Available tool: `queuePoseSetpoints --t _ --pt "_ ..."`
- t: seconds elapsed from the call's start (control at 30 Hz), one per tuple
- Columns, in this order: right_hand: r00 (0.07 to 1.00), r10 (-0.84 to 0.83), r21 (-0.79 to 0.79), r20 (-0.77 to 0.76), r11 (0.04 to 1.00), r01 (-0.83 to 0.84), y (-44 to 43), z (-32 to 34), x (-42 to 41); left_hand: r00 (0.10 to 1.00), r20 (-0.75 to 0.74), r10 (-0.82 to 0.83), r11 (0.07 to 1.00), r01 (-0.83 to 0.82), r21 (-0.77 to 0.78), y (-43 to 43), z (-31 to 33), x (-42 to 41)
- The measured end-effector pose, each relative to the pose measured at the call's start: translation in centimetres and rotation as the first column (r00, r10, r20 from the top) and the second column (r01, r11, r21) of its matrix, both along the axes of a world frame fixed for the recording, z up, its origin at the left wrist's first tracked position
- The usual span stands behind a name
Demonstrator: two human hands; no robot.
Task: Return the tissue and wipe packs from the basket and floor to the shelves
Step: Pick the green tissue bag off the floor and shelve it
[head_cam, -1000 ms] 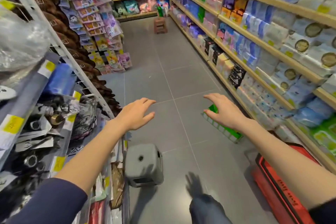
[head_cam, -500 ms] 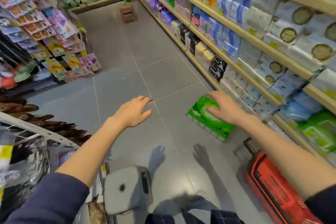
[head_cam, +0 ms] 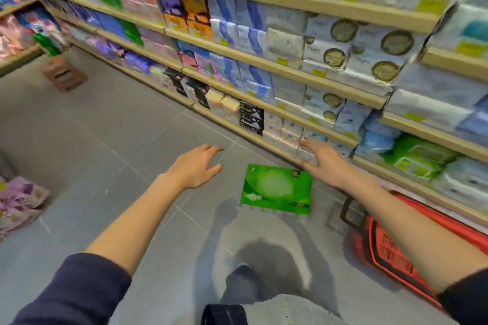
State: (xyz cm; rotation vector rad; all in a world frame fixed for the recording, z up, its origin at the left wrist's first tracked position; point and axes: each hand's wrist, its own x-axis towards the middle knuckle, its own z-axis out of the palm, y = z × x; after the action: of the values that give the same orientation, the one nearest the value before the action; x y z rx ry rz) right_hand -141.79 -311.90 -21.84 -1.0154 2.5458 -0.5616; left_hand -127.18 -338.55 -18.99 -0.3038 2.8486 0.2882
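A green tissue pack point(head_cam: 276, 188) lies flat on the grey floor between my two hands. My left hand point(head_cam: 196, 169) hovers to its left, fingers apart and holding nothing. My right hand point(head_cam: 323, 162) is above the pack's right corner, fingers spread and empty, close to the edge of the bottom shelf point(head_cam: 264, 140). A red shopping basket point(head_cam: 396, 248) stands on the floor at the right, under my right forearm; its inside is hidden. Green wipe packs point(head_cam: 417, 158) sit on the lower shelf at the right.
Wooden shelves point(head_cam: 290, 0) full of tissue and paper packs fill the right and top. A small brown step stool point(head_cam: 64, 75) stands far left down the aisle. Pink-purple packs point(head_cam: 18, 200) lie at the left edge. My leg point(head_cam: 245, 287) shows at the bottom.
The view has swung right toward the shelves. My right hand has left the green pack, which now lies flat on the floor. The grey stool has gone out of view.
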Motion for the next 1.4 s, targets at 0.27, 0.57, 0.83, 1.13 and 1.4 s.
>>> queuePoseSetpoints --t 0.27,0.57,0.83,1.13,1.4 --pt "0.971 -0.237 -0.005 -0.032 0.971 0.237 -1.7 -1.6 -2.0 0.976 0.035 -0.215 0.973 0.211 0.095 -4.2 -2.9 -9.4" --pt "0.936 -0.348 0.013 0.056 0.938 0.348 -1.6 -7.2 -7.9 0.980 0.102 -0.173 0.951 0.139 0.277 -4.8 -10.0 -17.5" --pt "0.907 -0.332 0.024 0.259 0.941 0.338 -2.4 -15.2 -15.0 0.950 0.306 -0.064 0.962 -0.022 0.272 -5.4 -19.4 -22.8" --pt "0.844 -0.374 0.112 0.384 0.926 0.359 -2.2 -31.2 -19.5 0.924 0.383 0.009 0.951 -0.126 0.283 -7.3 -34.9 -25.0" --pt "0.770 -0.450 0.225 0.452 0.893 0.390 -1.7 -51.1 -18.8 0.872 0.488 0.031 0.951 -0.176 0.254 -8.0 -55.2 -25.2"
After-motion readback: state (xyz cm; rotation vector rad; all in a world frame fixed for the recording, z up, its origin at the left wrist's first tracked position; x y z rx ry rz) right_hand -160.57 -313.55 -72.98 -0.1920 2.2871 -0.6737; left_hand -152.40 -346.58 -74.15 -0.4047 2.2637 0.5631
